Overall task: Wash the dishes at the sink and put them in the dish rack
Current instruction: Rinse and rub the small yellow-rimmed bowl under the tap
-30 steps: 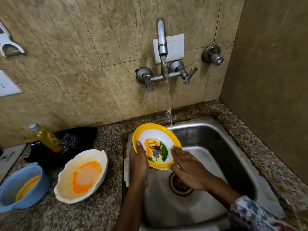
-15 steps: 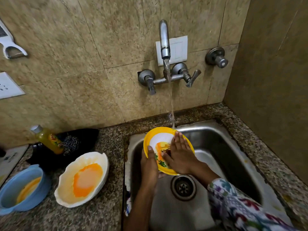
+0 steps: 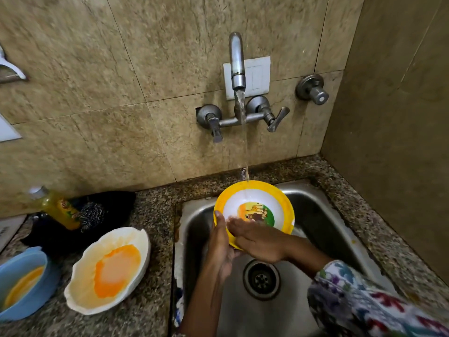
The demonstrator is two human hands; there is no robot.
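— Where are my hands?

— My left hand point(image 3: 220, 242) grips the near-left rim of the plate point(image 3: 255, 210), thumb over the edge, holding it tilted above the sink point(image 3: 323, 227) under the tap point(image 3: 238, 66) stream. My right hand point(image 3: 257, 240) lies flat on the plate's face, fingers straight.

— Count?

— One plate, one white bowl point(image 3: 109, 271) and one blue bowl point(image 3: 21, 283) on the counter, one bottle point(image 3: 57, 207).

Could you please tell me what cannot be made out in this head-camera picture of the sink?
- Dish rack: nowhere in the head view.
- Yellow-rimmed bowl: near rim hidden by the right hand and the left hand.
- Blue bowl: cut off by the left edge.
- Bottle: label blurred, unreadable.
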